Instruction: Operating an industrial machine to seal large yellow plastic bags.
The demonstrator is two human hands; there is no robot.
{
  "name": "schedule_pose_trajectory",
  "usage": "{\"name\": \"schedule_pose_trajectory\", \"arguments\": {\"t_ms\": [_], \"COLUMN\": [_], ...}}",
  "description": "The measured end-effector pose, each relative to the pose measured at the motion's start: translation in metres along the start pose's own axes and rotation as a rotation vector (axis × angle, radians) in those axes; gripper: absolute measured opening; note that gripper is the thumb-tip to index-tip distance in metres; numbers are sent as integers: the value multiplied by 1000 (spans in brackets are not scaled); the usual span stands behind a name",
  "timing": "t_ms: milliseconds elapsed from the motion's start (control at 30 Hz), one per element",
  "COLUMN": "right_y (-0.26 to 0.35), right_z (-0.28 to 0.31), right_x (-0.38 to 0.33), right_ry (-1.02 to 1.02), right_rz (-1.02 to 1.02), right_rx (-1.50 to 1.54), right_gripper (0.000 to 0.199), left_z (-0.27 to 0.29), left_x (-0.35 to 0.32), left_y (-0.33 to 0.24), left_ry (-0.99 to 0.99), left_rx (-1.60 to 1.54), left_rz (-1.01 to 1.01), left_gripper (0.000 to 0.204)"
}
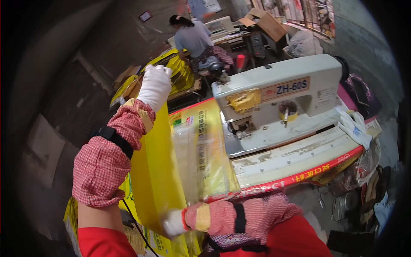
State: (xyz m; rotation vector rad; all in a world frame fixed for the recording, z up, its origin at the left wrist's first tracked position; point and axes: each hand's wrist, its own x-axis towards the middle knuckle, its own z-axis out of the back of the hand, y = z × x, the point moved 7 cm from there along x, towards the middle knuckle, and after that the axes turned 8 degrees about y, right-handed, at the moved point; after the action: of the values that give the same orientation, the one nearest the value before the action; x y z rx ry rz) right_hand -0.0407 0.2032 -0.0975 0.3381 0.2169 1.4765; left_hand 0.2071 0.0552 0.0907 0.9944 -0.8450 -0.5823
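Note:
My left hand point(156, 87), in a white glove, is raised in a fist at the far end of a long yellow plastic sack point(155, 171) and grips its top edge. The sack hangs down toward me beside the sewing table. My right hand point(174, 223), also gloved in white, is low against the sack's near part; motion smears its fingers, so its grip does not show. Right of the sack, a flat printed yellow sack point(212, 150) and a clear plastic liner point(185, 158) lie on the table by a pale industrial sewing machine point(274, 96).
A white glove point(355, 128) lies at the table's right end. Red printed trim runs along the front edge point(295, 177). Beyond the machine a person point(193, 40) sits near stacked yellow sacks point(179, 73). A cardboard box point(267, 25) stands behind. More yellow sacks point(160, 244) lie below my hands.

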Motion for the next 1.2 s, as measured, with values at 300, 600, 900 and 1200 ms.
{"name": "schedule_pose_trajectory", "arguments": {"t_ms": [300, 600, 900, 1200], "right_y": [-74, -123, -130, -116], "right_z": [-33, 14, -6, 16], "right_x": [-146, -258, -212, -182], "right_ry": [-201, -936, -1219, -659], "right_rz": [-482, -1448, -925, -1051], "right_rx": [236, 425, 984, 750], "right_gripper": [27, 57, 51, 28], "left_z": [-36, -34, -28, -106], "left_x": [19, 35, 26, 28], "left_y": [-62, -84, -88, -41], "left_ry": [491, 413, 479, 415], "left_rx": [-457, -486, -490, -666], "left_rz": [7, -74, -136, -105], "left_gripper": [18, 18, 22, 19]}}
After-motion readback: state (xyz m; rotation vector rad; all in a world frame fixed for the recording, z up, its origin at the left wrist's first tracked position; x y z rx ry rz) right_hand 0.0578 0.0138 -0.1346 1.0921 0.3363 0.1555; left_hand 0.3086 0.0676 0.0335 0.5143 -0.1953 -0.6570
